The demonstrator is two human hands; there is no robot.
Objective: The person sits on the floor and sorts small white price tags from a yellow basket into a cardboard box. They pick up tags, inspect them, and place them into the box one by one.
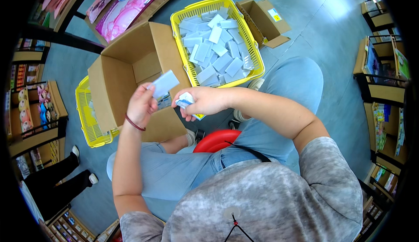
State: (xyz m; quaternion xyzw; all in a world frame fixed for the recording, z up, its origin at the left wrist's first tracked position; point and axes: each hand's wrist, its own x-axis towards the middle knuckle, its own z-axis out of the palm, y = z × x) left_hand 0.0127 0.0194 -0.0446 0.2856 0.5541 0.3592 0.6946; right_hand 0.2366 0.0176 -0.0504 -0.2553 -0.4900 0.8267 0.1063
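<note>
My left hand point(141, 105) pinches a pale rectangular plastic piece point(164, 83) by one end, above the opening of a large cardboard box point(122, 91). To its right my right hand point(199, 100) is closed around a crumpled white and blue paper or label point(185, 100), with a yellow printed edge showing below the fingers. A yellow plastic basket point(258, 58), filled with similar pale rectangular pieces point(215, 34), stands beyond my right hand. Printed items point(163, 101) lie inside the box, partly hidden by my hands.
A small open cardboard box point(266, 21) stands right of the full basket. Another yellow basket point(95, 127) is partly behind the large box. Pink packages point(126, 8) lie on a shelf at top left. A person in black trousers point(52, 179) is at lower left. Shelves line both sides.
</note>
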